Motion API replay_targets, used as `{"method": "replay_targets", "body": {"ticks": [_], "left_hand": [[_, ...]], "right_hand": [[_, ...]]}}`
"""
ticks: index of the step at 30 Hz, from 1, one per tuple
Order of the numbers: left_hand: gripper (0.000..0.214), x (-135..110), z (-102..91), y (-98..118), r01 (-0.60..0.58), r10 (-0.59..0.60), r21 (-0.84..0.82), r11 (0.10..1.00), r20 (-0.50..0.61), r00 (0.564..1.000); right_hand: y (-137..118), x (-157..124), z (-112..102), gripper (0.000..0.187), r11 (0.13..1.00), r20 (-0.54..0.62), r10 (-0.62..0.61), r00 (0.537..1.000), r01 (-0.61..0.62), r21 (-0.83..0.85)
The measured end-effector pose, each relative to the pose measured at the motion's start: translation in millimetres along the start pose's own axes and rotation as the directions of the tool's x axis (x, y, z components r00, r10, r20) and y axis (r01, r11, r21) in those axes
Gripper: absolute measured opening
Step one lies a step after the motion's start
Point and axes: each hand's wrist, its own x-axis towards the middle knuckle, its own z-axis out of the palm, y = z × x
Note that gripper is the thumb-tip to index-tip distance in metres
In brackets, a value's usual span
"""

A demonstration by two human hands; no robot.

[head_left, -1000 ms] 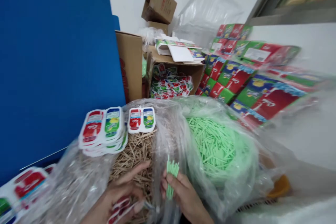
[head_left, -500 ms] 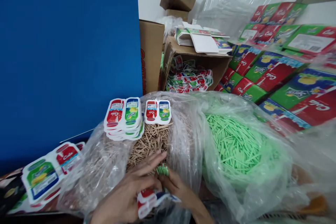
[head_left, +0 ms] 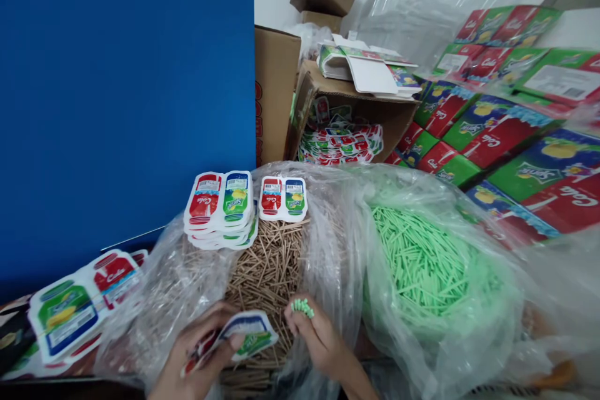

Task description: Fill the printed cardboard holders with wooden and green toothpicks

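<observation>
My left hand [head_left: 199, 350] grips a printed soda-bottle card [head_left: 255, 336], bent along its middle, with a green Sprite half facing up and a red half partly under the fingers. Closed around a small bundle of light green sticks [head_left: 302, 307] is my right hand [head_left: 325, 340]; only the stick ends show. Both hands are over an open plastic bag of brown sticks [head_left: 267, 265], apart from each other. At the bag's far edge lie a stack of Cola and Sprite cards [head_left: 218, 206] and a smaller card [head_left: 282, 200].
To the right stands a plastic bag of green sticks [head_left: 417, 256]. More cards [head_left: 65, 312] lie at the left, below a blue panel [head_left: 126, 87]. Behind are an open carton [head_left: 398, 119] full of cards and stacked printed boxes [head_left: 497, 125].
My hands have moved apart. The card, earlier low between them and crumpled-looking, is now raised in my left hand and more spread. My right hand keeps the green sticks.
</observation>
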Motion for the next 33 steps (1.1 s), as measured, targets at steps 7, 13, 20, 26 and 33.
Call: {"method": "replay_targets", "body": {"ticks": [7,13,20,26,33], "left_hand": [[0.034,-3.3,33.8,-18.7,0.434,-0.543,-0.464,0.773,-0.129,0.83],[0.031,3.8,51.8,-28.7,0.399,-0.508,-0.467,0.789,-0.13,0.852],[0.03,8.3,53.4,-23.1,0.384,-0.519,-0.477,0.79,-0.187,0.834],[0.033,10.7,56.6,-27.9,0.367,-0.495,-0.478,0.798,-0.173,0.852],[0.035,11.3,56.6,-31.4,0.396,-0.503,-0.444,0.804,-0.151,0.851]], "right_hand": [[-2.9,-3.9,0.5,0.034,0.999,-0.035,0.038,0.999,-0.037,0.015],[5.7,-11.6,0.8,0.036,1.0,-0.073,0.004,0.997,-0.006,-0.022],[8.3,-15.7,-1.7,0.034,1.0,-0.108,0.013,0.994,-0.015,-0.024],[12.3,-19.1,-1.6,0.035,1.0,-0.129,0.022,0.991,-0.024,-0.015],[14.7,-20.3,-2.6,0.035,0.999,-0.148,0.034,0.988,-0.034,0.005]]}}
